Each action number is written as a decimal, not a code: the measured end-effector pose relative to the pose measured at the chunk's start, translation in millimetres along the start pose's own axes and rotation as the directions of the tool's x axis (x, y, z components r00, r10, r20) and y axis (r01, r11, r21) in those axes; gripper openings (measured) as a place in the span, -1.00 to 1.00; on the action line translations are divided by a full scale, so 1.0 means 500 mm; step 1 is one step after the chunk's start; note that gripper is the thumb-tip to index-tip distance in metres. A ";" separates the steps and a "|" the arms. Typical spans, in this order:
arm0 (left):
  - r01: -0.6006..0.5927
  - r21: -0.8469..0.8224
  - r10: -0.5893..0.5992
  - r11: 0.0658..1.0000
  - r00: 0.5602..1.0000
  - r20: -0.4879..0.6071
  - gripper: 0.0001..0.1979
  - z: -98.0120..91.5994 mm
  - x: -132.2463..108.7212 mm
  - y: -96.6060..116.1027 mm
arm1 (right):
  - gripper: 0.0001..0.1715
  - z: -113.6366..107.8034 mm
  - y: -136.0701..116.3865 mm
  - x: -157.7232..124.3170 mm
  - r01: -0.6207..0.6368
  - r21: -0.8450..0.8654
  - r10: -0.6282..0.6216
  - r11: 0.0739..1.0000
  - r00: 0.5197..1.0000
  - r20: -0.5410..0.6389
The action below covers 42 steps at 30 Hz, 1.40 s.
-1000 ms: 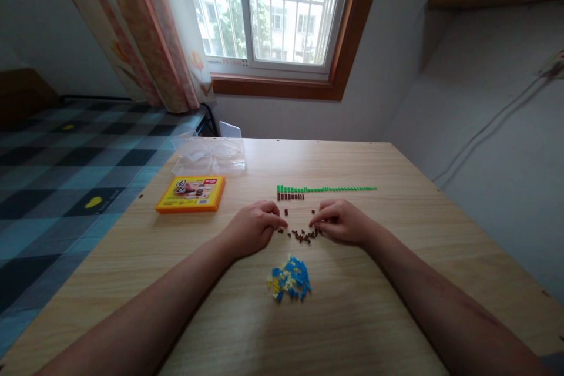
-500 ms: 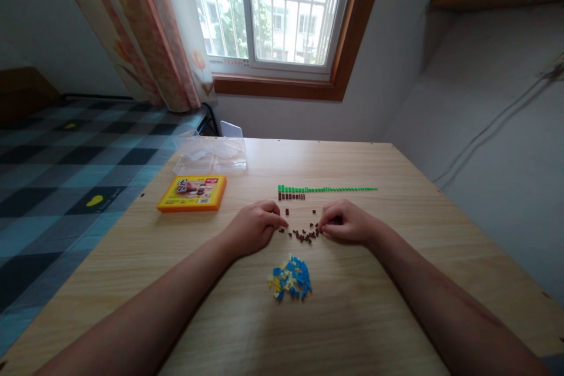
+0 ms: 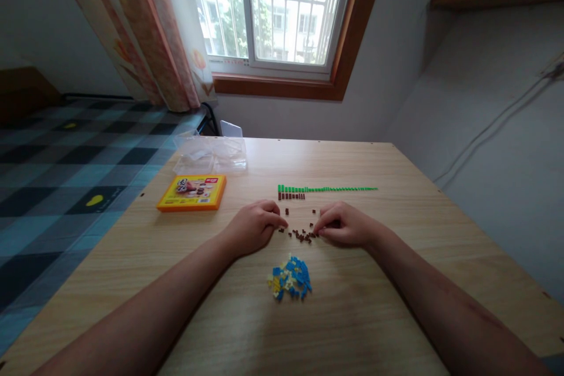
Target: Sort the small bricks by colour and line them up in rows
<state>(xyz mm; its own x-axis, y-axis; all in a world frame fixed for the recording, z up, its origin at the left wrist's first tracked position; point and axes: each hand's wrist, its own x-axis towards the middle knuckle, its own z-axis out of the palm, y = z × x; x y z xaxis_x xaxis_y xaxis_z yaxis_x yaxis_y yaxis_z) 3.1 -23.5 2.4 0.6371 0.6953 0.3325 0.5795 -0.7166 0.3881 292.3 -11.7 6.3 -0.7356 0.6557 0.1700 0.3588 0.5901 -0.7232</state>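
Small brown building bricks [image 3: 302, 236] lie loose in a cluster on the table between my two hands. My right hand [image 3: 345, 224] comes in from the right, thumb and index finger pinched together at the cluster's right edge; whatever is between the tips is too small to tell. On the left, my left hand [image 3: 255, 225] rests on the table with its fingers bent and the index tip pointing right, beside a brown brick [image 3: 281, 230]; anything in its grasp is hidden. Farther out, a row of green bricks [image 3: 307, 189] runs above a shorter row of brown bricks [image 3: 291, 196].
Nearer me lies a pile of blue, yellow and cream bricks [image 3: 291, 278]. An orange-yellow box [image 3: 192, 192] lies at the left, with clear plastic containers [image 3: 211, 154] behind it. The wooden table [image 3: 352, 164] borders a checked bed [image 3: 88, 158] and a wall.
My right fingertips have shifted slightly left, and several brown bricks by them sit closer to the cluster. My left hand has hardly moved.
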 end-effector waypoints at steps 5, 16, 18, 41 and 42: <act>0.005 -0.002 -0.005 1.000 1.000 0.001 -0.65 0.000 0.000 0.000 | -0.76 -0.003 -0.004 0.001 -0.004 -0.017 0.004 1.000 1.000 -0.010; -0.015 -0.004 0.015 1.000 1.000 -0.024 -0.69 0.003 -0.002 -0.002 | -0.72 0.016 -0.019 -0.002 0.050 -0.123 -0.050 0.991 0.999 0.006; -0.027 -0.002 0.027 1.000 0.999 -0.040 -0.67 0.003 -0.002 0.005 | -0.69 0.015 -0.020 -0.003 0.042 -0.149 -0.043 0.988 0.999 -0.002; 0.001 -0.066 -0.008 0.998 0.994 -0.110 -0.66 0.009 -0.003 0.028 | -0.79 0.024 -0.032 0.000 0.025 -0.233 -0.047 0.972 0.995 -0.089; 0.001 -0.061 -0.008 0.998 0.993 -0.114 -0.66 0.008 -0.002 0.027 | -0.79 0.024 -0.028 0.000 0.015 -0.249 -0.050 0.968 0.990 -0.132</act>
<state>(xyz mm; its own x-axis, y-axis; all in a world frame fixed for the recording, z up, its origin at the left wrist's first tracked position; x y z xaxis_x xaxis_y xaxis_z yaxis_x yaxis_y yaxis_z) 12.7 -34.2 3.7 0.5705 0.7026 0.4253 0.5476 -0.7114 0.4405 280.3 -25.5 8.2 -0.6704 0.6820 0.2924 0.4792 0.6988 -0.5311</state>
